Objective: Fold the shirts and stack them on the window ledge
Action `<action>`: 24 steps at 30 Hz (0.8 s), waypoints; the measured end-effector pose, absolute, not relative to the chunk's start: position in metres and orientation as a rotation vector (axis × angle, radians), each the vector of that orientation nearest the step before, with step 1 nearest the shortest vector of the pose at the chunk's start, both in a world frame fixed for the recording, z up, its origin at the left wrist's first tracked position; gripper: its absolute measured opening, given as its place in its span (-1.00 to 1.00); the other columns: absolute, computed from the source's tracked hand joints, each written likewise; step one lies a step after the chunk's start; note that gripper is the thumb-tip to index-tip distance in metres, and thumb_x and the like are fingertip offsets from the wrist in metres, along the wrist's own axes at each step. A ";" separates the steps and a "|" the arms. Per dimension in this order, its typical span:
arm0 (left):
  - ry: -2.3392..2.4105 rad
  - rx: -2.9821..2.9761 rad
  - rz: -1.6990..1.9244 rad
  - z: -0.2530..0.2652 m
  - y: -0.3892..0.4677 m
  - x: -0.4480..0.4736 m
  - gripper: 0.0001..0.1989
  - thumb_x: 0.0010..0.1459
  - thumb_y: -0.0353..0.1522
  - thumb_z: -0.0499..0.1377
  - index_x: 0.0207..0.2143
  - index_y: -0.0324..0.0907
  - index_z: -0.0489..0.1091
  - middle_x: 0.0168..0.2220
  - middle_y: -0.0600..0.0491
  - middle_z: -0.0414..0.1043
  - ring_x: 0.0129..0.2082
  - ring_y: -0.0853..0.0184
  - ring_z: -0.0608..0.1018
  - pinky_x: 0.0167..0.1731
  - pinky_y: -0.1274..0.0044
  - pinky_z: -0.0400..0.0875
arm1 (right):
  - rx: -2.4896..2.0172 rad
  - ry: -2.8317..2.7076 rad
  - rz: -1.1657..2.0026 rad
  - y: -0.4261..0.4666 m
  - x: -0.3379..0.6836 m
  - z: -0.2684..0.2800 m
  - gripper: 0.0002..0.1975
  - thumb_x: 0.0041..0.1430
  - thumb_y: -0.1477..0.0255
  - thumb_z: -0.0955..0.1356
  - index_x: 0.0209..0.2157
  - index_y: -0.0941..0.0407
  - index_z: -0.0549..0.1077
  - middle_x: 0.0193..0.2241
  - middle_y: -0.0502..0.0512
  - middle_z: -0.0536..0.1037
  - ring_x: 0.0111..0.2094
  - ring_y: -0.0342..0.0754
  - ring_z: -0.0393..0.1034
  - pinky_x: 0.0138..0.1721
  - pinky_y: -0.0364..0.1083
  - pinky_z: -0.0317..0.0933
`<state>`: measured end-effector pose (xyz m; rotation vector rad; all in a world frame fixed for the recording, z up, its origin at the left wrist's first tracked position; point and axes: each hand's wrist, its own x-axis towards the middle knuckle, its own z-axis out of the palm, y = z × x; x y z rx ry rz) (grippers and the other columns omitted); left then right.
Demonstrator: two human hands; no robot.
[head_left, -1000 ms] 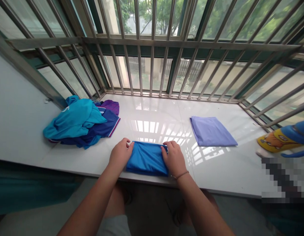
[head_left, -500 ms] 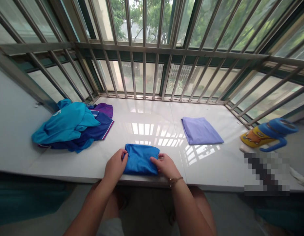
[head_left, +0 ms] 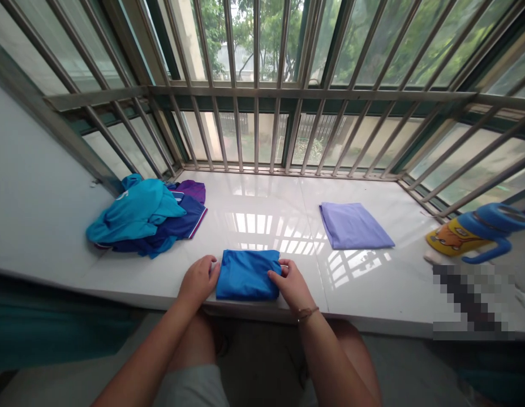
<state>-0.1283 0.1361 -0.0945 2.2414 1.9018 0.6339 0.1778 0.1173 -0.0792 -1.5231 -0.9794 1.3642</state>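
Note:
A blue folded garment (head_left: 248, 275) lies flat as a neat rectangle near the front edge of the white sill. Close beside its left edge is my left hand (head_left: 198, 281), thumb and fingers parted and holding nothing. My right hand (head_left: 293, 282) pinches the garment's right edge, thumb on top and the fingers at the side. Farther right rests a lavender folded cloth (head_left: 356, 226). A loose heap on the left has a turquoise garment (head_left: 137, 210) on top, a dark blue garment (head_left: 190, 217) with striped trim beneath it, and some purple fabric (head_left: 193, 190) behind.
A yellow and blue bottle (head_left: 470, 232) with a handle leans or lies at the right end, beside a blurred-out patch (head_left: 472, 299). Metal bars (head_left: 256, 130) stand along the back of the sill (head_left: 262, 192). My legs are below the front edge.
My left hand has let go of the blue garment's left edge and moved slightly outward. My right hand stays at the right edge. The camera view has shifted a little.

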 end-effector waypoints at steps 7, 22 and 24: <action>2.155 2.170 0.533 -0.095 0.140 -0.125 -0.82 0.42 -0.34 0.08 -0.31 -0.07 0.36 -0.35 0.01 0.53 -0.27 0.18 0.58 -0.21 0.41 0.31 | -1.283 -0.637 1.448 0.119 0.200 -0.056 -0.40 -0.01 0.18 0.61 0.01 0.01 0.38 -0.26 0.01 0.66 -0.33 0.00 0.56 -0.35 -0.09 0.40; 2.176 2.222 0.473 -0.097 0.143 -0.125 -0.81 0.40 -0.37 0.09 -0.35 -0.06 0.31 -0.36 0.03 0.51 -0.30 0.19 0.55 -0.27 0.41 0.20 | -1.157 -0.451 1.385 0.214 0.322 0.027 -0.81 0.19 0.52 0.48 -0.14 0.10 0.59 -0.24 0.12 0.71 -0.25 0.00 0.64 -0.24 -0.10 0.60; 2.173 2.227 0.483 -0.098 0.143 -0.125 -0.80 0.40 -0.38 0.09 -0.36 -0.06 0.31 -0.36 0.03 0.51 -0.31 0.19 0.54 -0.28 0.41 0.19 | -1.166 -0.454 1.379 0.239 0.338 0.043 -0.83 0.22 0.55 0.45 -0.13 0.14 0.58 -0.25 0.14 0.71 -0.25 0.00 0.64 -0.23 -0.09 0.61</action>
